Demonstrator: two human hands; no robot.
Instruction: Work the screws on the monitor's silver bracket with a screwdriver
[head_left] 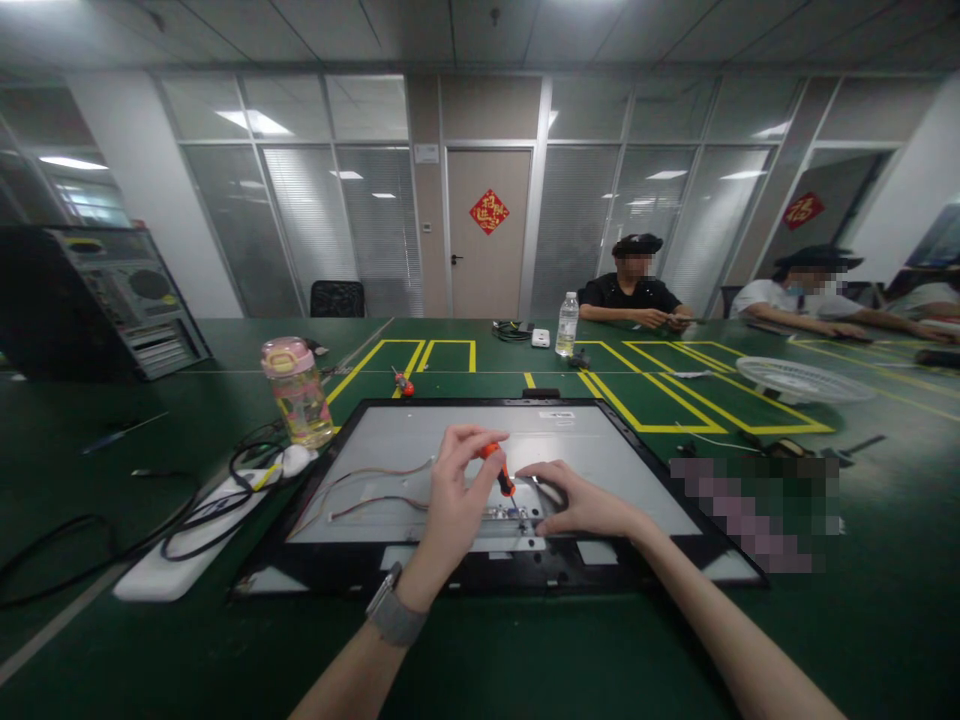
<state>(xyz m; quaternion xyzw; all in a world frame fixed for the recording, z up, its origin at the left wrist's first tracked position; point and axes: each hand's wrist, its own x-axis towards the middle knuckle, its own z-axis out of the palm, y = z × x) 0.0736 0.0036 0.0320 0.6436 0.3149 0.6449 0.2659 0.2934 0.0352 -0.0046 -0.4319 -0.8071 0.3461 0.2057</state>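
One left hand [456,490] is pinching a screwdriver [506,484], perhaps tilted for reach; the half-curled right hand [579,502], hold unclear from here, is likely steadying the panel [611,450].

glass partitions [375,220]; closed pale door [487,275]; panelled ceiling [412,35]; black chair [337,299]

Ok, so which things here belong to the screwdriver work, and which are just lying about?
Seemingly in the job:
- orange screwdriver, in the left hand
- flat panel beneath both hands; right hand near the screwdriver's tip

Apparently just lying about:
- pink-lidded bottle
- clear bottle
- white power strip
- computer case
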